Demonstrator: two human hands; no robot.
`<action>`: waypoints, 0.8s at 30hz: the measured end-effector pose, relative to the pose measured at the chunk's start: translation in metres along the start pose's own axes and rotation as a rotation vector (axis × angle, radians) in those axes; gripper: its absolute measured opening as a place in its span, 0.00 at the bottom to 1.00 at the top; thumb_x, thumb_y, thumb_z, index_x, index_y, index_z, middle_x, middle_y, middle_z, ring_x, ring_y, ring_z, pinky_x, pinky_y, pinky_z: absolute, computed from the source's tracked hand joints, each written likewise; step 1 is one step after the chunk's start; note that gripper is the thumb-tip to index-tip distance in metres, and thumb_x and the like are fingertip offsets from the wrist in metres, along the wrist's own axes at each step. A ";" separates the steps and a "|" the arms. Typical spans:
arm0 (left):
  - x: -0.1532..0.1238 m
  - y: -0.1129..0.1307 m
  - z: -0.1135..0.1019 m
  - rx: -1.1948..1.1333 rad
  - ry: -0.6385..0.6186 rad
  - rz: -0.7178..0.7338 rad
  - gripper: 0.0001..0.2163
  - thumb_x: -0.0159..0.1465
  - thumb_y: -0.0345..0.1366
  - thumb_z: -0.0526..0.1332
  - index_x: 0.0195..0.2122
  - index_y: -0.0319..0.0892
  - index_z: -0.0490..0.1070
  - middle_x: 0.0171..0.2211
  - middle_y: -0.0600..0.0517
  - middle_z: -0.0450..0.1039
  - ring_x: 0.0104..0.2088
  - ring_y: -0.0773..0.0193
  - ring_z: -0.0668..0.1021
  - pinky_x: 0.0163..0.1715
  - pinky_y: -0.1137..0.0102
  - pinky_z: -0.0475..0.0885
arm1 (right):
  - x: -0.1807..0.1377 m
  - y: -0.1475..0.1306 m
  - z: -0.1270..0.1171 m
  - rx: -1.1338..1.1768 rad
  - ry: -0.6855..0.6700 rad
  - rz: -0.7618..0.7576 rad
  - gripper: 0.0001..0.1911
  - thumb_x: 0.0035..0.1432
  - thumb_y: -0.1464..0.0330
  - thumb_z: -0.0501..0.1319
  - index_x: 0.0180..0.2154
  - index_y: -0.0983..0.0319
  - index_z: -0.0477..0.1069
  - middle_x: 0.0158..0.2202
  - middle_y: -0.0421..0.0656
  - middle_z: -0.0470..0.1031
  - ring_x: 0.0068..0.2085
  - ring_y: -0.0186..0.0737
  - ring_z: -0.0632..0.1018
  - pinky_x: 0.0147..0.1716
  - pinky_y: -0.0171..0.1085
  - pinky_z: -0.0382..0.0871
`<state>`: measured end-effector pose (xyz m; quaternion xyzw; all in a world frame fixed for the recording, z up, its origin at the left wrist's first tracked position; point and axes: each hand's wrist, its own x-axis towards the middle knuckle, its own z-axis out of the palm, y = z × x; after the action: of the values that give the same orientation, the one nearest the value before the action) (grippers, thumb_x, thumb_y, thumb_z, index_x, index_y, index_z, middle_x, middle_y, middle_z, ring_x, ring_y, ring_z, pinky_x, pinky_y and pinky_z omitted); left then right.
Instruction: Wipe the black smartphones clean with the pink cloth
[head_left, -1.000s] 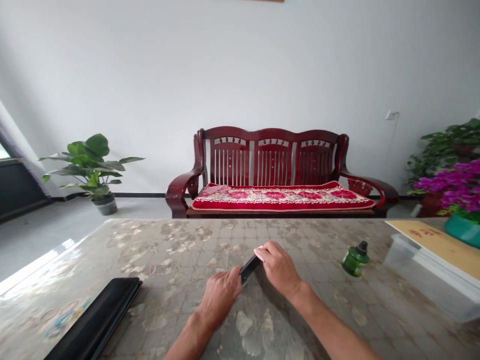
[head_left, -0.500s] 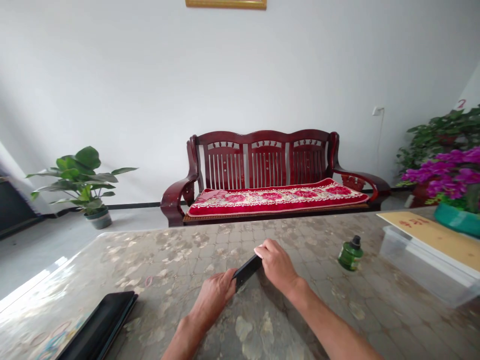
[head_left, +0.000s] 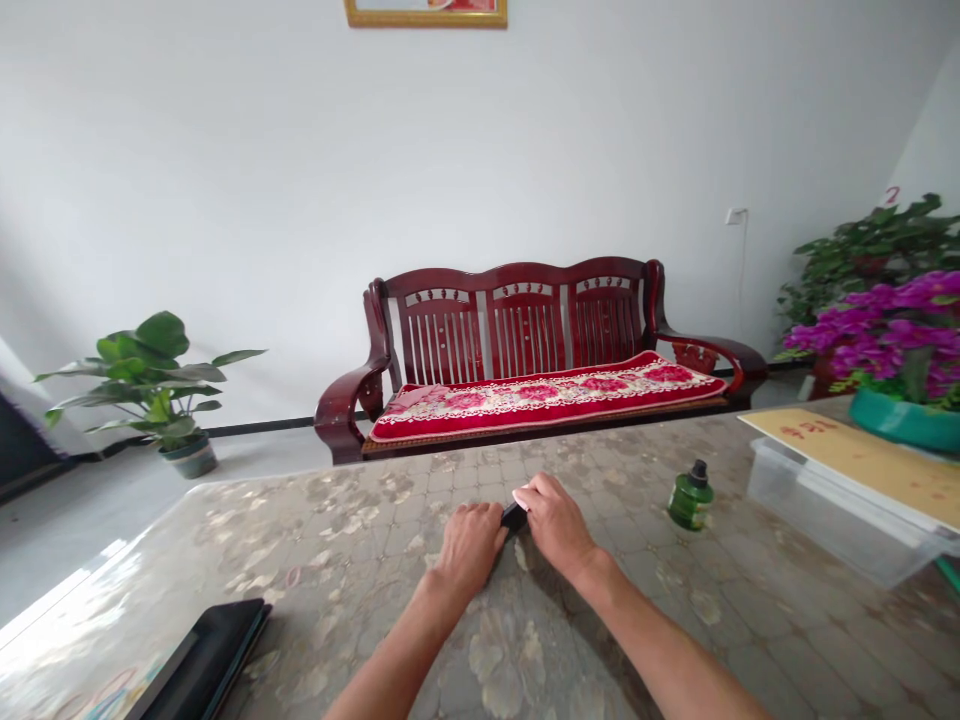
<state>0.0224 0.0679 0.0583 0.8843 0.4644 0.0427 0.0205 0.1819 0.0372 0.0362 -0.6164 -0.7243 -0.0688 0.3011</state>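
"Where is the black strip (head_left: 514,519), and what could go wrong with it?"

"It's between the two hands, slanting over the table (head_left: 337,540); I can't tell whether its underside touches. A slip is my worry. The face looks smooth and little of it shows free, so if one side pulled harder than the other, it could twist or jerk loose."

"How is it gripped?"

"The left hand (head_left: 471,545) is closed over its seven-o'clock part, and the right hand (head_left: 553,522) pinches the one-o'clock end. How hard they press, I can't tell."

"And its looks?"

"Dark, narrow, straight-edged. Most is covered, so I can't make out any marking."

"What's around it?"

"The green bottle (head_left: 691,500) stands upright at three o'clock, well apart from the right hand; a wide swing that way could tip it. Past it, also towards three, is the clear box (head_left: 817,515). A pink band (head_left: 293,577) lies just short of nine, a black case (head_left: 202,660) at eight. The red sofa (head_left: 525,325) is at twelve, beyond the table."
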 end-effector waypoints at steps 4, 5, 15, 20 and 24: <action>0.018 0.014 0.005 -0.011 0.025 -0.001 0.07 0.68 0.32 0.55 0.41 0.41 0.72 0.39 0.45 0.78 0.42 0.54 0.80 0.41 0.66 0.69 | -0.001 0.011 0.005 0.113 0.055 0.060 0.17 0.56 0.82 0.55 0.34 0.57 0.76 0.34 0.41 0.71 0.38 0.35 0.72 0.38 0.30 0.63; 0.019 0.014 0.005 -0.015 0.037 0.004 0.07 0.68 0.32 0.55 0.40 0.41 0.72 0.38 0.45 0.78 0.42 0.55 0.80 0.41 0.66 0.69 | -0.001 0.014 0.006 0.144 0.074 0.089 0.18 0.55 0.83 0.55 0.36 0.57 0.77 0.35 0.41 0.72 0.38 0.36 0.73 0.38 0.30 0.64; -0.005 -0.003 0.012 -0.185 0.350 0.007 0.07 0.70 0.34 0.53 0.40 0.44 0.70 0.35 0.50 0.77 0.38 0.59 0.78 0.37 0.70 0.68 | 0.010 0.001 -0.017 0.296 0.222 0.059 0.24 0.52 0.83 0.54 0.43 0.55 0.77 0.36 0.41 0.72 0.39 0.37 0.75 0.41 0.32 0.67; -0.016 -0.013 0.027 -0.326 0.546 0.006 0.09 0.69 0.35 0.51 0.40 0.43 0.70 0.34 0.49 0.75 0.36 0.57 0.77 0.36 0.67 0.70 | 0.006 0.001 -0.014 0.296 0.193 0.070 0.23 0.52 0.83 0.55 0.41 0.56 0.78 0.35 0.41 0.72 0.38 0.36 0.75 0.40 0.32 0.68; -0.023 -0.017 0.030 -0.439 0.614 -0.019 0.10 0.69 0.37 0.50 0.39 0.43 0.70 0.33 0.49 0.74 0.35 0.57 0.77 0.36 0.66 0.71 | 0.006 -0.005 -0.016 0.314 0.199 0.076 0.23 0.52 0.84 0.55 0.42 0.56 0.78 0.35 0.41 0.72 0.37 0.36 0.75 0.40 0.32 0.68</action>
<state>-0.0011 0.0589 0.0259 0.8007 0.4367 0.4041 0.0697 0.1820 0.0336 0.0538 -0.5791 -0.6689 -0.0041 0.4660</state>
